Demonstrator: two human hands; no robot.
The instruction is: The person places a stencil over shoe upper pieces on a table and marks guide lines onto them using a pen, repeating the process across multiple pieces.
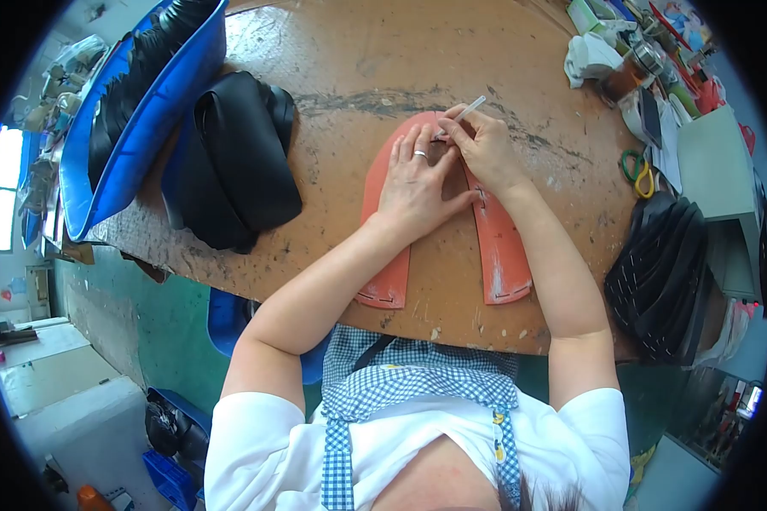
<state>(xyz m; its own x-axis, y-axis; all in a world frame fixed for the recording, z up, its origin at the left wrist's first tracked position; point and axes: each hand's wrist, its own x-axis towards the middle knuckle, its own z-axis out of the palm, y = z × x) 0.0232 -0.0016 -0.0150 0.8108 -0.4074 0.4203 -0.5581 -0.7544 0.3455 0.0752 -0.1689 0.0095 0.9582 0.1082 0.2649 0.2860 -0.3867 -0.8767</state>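
Observation:
On the wooden table (pixel 349 51) lies a red, U-shaped template (pixel 504 255), its curved end away from me and its two legs toward me. Narrow slots and whitish smears mark its legs. My left hand (pixel 416 183), with a ring on one finger, rests on the template with fingers spread, pressing its left side and curve. A thin, clear-white pen (pixel 470 108) is pinched in my right hand (pixel 488 149) at the curve's upper right. Its tip is close to my left fingertips, and I cannot tell whether it touches the template.
Black folded material (pixel 247 162) lies left of my hands, beside a blue bin (pixel 158 111) of black pieces. At right are green-and-yellow scissors (pixel 637 173), a jar (pixel 631 75), a phone (pixel 650 119) and a stack of black strips (pixel 660 272) near the table's edge.

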